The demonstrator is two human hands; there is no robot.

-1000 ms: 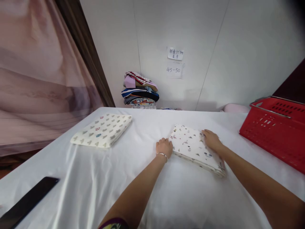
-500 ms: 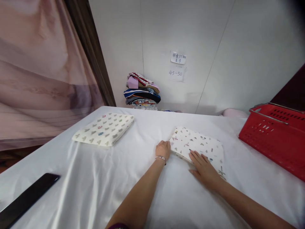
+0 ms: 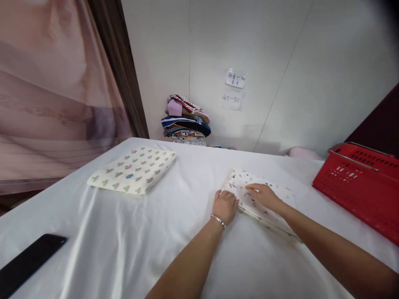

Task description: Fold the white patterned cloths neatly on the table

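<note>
**Folded printed cloth [image 3: 252, 204] found under both hands on white-covered table [image 3: 187, 199]**

Head view: The cloth is laid flat to the right of the table's middle, its white face marked with small scattered motifs. Its near left corner is covered by the left hand [image 3: 225, 206], with the fingers held close together; whether the edge is pinched cannot be told. A silver bracelet [image 3: 218, 221] is worn at that wrist. The right hand [image 3: 264, 196] is held over the cloth's top, fingers bent; whether fabric is gripped cannot be told.

A second folded cloth [image 3: 134, 170], printed with grey shapes, is placed well apart at the far left. A black flat object [image 3: 31, 263] is noted at the near left, and a red basket [image 3: 358, 187] at the right. Stacked fabrics [image 3: 186, 120] are seen beyond the far edge, beside a wall note marked "45-50" [image 3: 232, 99].
</note>
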